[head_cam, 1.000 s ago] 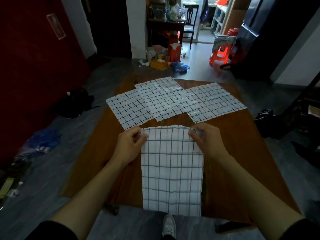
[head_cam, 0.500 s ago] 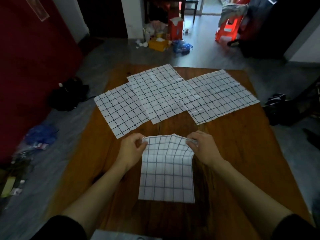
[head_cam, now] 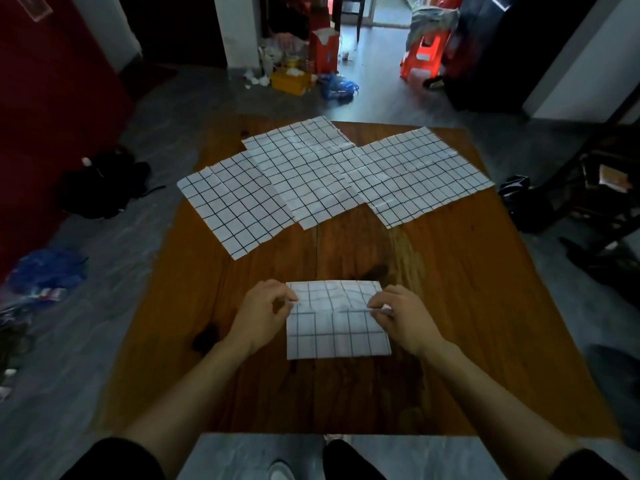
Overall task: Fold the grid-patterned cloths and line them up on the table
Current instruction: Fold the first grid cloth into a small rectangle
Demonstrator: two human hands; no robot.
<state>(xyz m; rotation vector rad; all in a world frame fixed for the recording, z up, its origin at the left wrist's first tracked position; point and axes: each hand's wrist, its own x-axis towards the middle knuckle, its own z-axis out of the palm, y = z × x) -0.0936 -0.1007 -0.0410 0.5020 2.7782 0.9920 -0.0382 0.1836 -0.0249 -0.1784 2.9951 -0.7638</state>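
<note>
A white cloth with a black grid (head_cam: 337, 336) lies on the near middle of the wooden table (head_cam: 467, 323), partly doubled over on itself. My left hand (head_cam: 265, 310) pinches the left corner of its turned-over layer. My right hand (head_cam: 398, 313) pinches the right corner of that same layer. Farther back, three more grid cloths lie flat and overlapping: a left cloth (head_cam: 232, 202), a middle cloth (head_cam: 304, 171) and a right cloth (head_cam: 415, 174).
The left cloth hangs over the table's left edge. On the floor lie dark bags (head_cam: 100, 181), blue plastic (head_cam: 48, 271), boxes and litter (head_cam: 294, 77) and a red stool (head_cam: 422, 60). A dark chair (head_cam: 602, 188) stands at the right. My shoe (head_cam: 280, 471) shows below the near edge.
Both hands have drawn the cloth's far edge toward me, folding it over. The cloth, which hung off the near edge, now lies wholly on the table as a short rectangle.
</note>
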